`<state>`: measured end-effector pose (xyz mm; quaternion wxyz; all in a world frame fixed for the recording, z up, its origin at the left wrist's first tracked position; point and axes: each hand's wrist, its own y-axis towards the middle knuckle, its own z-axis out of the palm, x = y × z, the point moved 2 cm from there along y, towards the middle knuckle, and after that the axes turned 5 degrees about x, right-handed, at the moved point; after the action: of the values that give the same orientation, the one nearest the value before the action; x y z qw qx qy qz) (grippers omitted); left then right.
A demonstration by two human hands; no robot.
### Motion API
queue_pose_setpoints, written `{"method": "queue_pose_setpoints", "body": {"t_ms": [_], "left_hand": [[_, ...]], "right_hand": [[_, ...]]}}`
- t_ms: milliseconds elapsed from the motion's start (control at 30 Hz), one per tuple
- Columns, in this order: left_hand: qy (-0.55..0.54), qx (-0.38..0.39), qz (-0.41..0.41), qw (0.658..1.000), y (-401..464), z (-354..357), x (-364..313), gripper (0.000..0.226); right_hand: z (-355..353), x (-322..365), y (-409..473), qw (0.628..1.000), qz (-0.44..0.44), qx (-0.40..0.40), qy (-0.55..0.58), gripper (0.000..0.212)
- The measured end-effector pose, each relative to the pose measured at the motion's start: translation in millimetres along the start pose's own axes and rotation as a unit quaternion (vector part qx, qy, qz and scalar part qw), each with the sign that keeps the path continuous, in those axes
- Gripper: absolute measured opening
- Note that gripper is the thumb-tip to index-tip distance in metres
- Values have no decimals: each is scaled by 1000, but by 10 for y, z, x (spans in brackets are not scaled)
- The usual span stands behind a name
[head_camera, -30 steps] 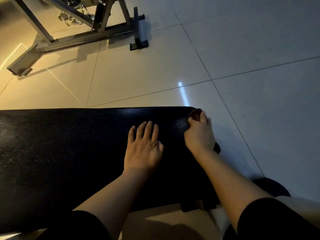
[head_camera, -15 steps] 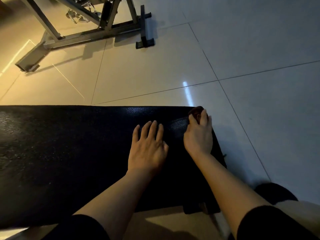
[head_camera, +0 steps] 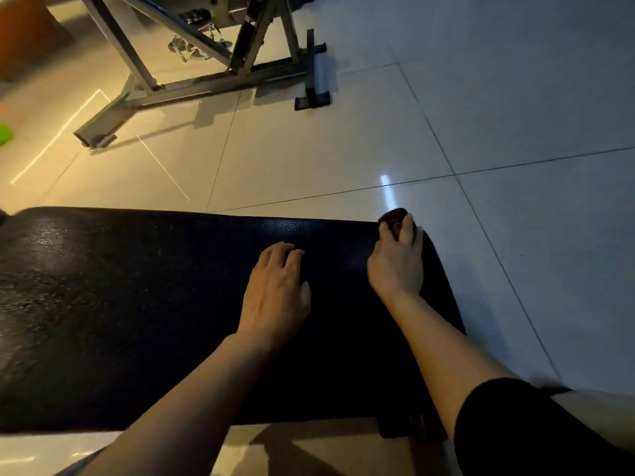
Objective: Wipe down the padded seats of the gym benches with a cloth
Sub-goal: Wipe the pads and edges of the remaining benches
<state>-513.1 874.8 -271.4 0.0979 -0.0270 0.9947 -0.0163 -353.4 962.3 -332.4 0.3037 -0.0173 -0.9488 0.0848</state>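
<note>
The right hand [head_camera: 395,266] grips a dark cloth [head_camera: 392,219] at the black bench pad's [head_camera: 137,304] two-o'clock corner. The left hand [head_camera: 276,290] rests on the pad, fingers slightly bent, at nine o'clock of the right hand.

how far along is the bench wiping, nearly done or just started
Hard to say what is already wiped: the black padded bench seat shows no clear wet trail in this dim light. In hand: the right hand grips a dark bunched cloth at the seat's far right corner, while the left hand rests on the padding. Left: probably the long stretch of seat leftward, and the grey metal-framed bench across the floor.
</note>
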Motion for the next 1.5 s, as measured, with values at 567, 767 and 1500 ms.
{"method": "queue_pose_setpoints", "body": {"t_ms": [567,767,1500], "left_hand": [[9,46,-24,999,-97,54,-251,54],[29,21,-41,999,-341,5,-161,57],[20,7,-22,1000,-1092,140,-393,58]], "right_hand": [[-146,-319,159,1000,14,11,2,53],[148,389,-251,997,-76,23,6,53],[211,229,-1006,970,-225,89,-18,46]]}}
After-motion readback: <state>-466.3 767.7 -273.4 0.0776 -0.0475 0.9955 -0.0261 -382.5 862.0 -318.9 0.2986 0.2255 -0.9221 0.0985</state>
